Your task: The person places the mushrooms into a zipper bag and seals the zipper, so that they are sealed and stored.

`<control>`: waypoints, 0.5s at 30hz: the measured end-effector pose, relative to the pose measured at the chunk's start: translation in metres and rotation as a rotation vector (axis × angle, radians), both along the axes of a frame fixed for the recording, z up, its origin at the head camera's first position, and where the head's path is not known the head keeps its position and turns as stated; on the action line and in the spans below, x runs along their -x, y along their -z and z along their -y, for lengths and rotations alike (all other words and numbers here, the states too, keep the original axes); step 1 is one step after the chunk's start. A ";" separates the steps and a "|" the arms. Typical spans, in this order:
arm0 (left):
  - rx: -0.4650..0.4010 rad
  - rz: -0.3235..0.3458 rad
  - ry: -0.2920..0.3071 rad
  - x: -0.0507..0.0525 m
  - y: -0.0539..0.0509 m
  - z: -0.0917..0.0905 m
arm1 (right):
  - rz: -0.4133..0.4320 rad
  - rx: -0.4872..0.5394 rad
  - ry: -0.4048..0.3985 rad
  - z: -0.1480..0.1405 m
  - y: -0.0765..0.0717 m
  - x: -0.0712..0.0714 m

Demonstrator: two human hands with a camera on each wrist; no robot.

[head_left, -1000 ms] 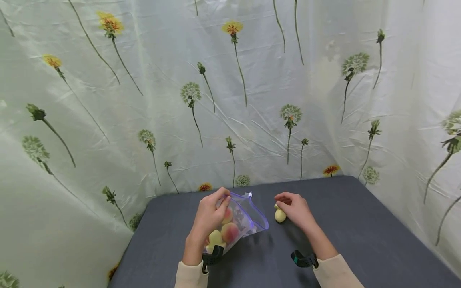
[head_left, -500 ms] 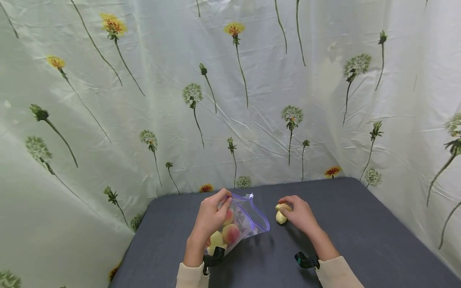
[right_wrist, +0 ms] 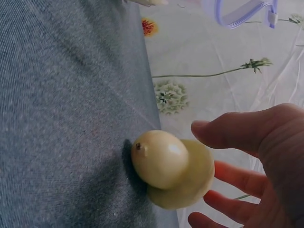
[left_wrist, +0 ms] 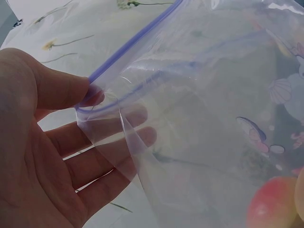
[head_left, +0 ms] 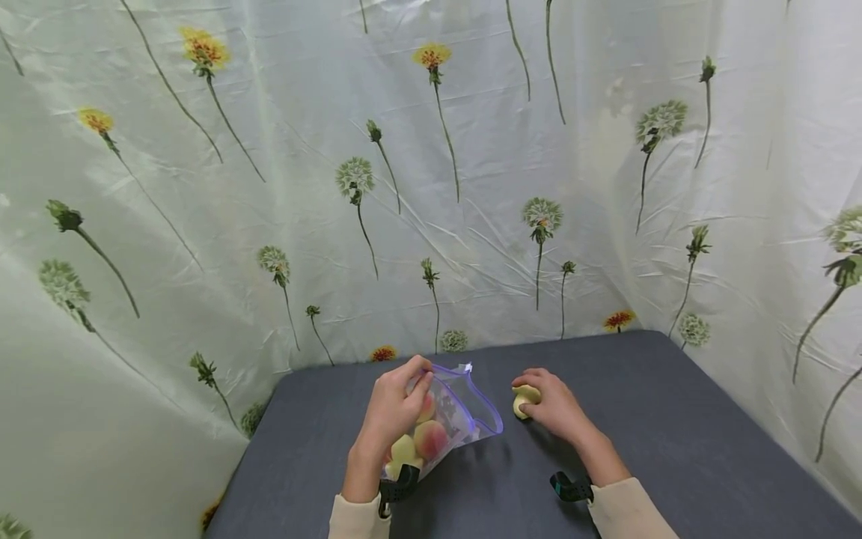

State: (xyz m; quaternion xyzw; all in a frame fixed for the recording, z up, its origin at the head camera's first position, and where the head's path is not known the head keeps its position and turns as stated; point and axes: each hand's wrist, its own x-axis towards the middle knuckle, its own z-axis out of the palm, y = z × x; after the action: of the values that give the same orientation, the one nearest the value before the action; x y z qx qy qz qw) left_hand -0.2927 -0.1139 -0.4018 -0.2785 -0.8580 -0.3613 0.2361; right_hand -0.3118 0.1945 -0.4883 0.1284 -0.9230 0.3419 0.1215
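Note:
My left hand (head_left: 397, 397) pinches the purple zip rim of a clear plastic bag (left_wrist: 209, 118) between thumb and forefinger, its other fingers behind the film. The bag's mouth gapes to the right. Inside lie peaches (head_left: 431, 439) and pale yellow fruit (head_left: 403, 449). My right hand (head_left: 555, 404) is spread around two pale yellow lemons on the table. The nearer lemon (right_wrist: 160, 159) shows a nub with a dark tip. Behind it, the other lemon (right_wrist: 190, 185) is partly hidden. In the right wrist view the thumb (right_wrist: 228, 130) extends above the lemons and fingers reach the rear one.
A dark grey cloth (head_left: 310, 449) covers the table. Behind and at the sides hangs a pale curtain (head_left: 471, 247) printed with dandelions. A dark band (head_left: 402, 483) sits on the left wrist and another band (head_left: 571, 487) on the right.
The right hand has shifted slightly down, its thumb dropping to the nearer lemon while its fingers stay by the other lemon. The left hand and bag look nearly unchanged.

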 end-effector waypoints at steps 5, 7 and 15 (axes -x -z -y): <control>0.005 -0.005 0.004 0.000 0.002 -0.001 | 0.001 -0.031 -0.031 0.001 0.005 0.001; 0.008 -0.010 0.004 0.000 0.002 -0.001 | -0.003 -0.047 -0.045 0.001 0.007 0.001; 0.013 -0.012 0.012 0.001 0.002 -0.003 | -0.034 -0.091 -0.071 0.002 0.014 0.002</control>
State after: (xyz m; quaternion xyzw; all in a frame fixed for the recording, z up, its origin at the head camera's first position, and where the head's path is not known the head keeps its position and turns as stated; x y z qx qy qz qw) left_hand -0.2935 -0.1106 -0.4042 -0.2875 -0.8571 -0.3555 0.2372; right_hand -0.3141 0.1923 -0.5023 0.1725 -0.9302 0.3014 0.1190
